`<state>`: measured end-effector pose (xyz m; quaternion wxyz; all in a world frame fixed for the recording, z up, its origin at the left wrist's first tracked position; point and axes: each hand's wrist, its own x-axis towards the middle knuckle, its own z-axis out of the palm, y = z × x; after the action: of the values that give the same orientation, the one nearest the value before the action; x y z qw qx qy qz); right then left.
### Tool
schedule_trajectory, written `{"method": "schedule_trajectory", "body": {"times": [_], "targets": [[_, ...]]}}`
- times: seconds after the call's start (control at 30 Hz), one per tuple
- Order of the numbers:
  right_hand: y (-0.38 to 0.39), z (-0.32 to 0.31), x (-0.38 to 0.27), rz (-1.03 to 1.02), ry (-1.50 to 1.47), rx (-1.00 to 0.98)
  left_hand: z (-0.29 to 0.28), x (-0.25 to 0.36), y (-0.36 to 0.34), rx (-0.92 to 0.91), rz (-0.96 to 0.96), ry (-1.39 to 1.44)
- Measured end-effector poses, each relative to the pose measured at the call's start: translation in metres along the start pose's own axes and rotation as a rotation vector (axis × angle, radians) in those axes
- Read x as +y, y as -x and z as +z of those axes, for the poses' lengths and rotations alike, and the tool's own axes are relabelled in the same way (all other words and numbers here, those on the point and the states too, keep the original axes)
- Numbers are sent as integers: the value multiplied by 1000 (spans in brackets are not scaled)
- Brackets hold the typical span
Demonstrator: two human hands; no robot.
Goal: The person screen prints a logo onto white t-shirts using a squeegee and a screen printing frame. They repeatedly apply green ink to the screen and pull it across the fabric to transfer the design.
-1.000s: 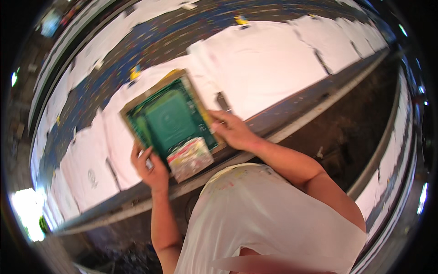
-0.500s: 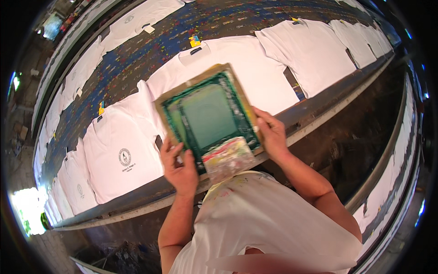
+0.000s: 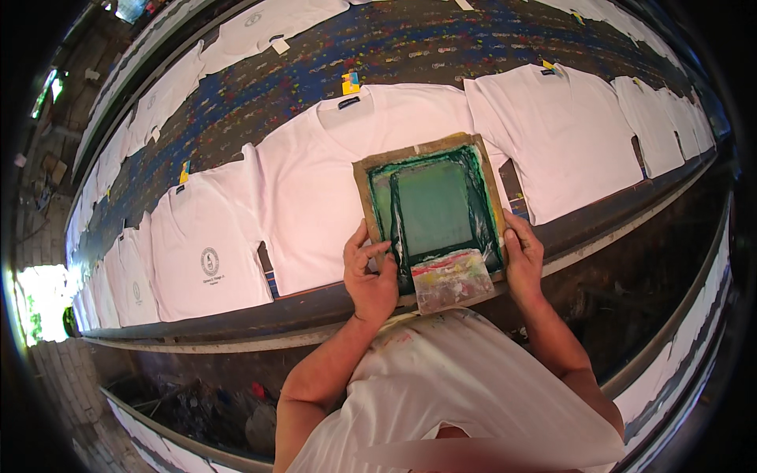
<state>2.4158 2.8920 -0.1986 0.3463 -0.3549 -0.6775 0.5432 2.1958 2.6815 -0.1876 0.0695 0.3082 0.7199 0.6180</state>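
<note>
The screen, a brown-edged rectangle with a green middle and darker green borders, is held by its sides between left hand and right hand, turned slightly anticlockwise. A paint-smeared scraper overlaps its near edge.

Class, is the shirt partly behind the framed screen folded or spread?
Spread. The white shirt lies flat on the table, neckline and hem showing; the framed screen hides part of it.

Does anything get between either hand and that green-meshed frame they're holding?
Nothing visible does: the left hand and the right hand are directly on opposite sides of the frame. A paint-smeared flat piece overlaps its lower edge, between the hands but blocking neither.
</note>
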Motion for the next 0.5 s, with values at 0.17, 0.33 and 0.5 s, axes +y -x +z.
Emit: {"method": "schedule_trajectory", "body": {"times": [0.17, 0.33, 0.5], "targets": [[-28, 13, 5, -21, -11, -67, 2, -11, -23, 31, 37, -68], [-44, 22, 4, -51, 30, -111, 3, -20, -31, 56, 1, -57], [-49, 24, 2, -41, 23, -128, 6, -27, -32, 56, -13, -41]]}}
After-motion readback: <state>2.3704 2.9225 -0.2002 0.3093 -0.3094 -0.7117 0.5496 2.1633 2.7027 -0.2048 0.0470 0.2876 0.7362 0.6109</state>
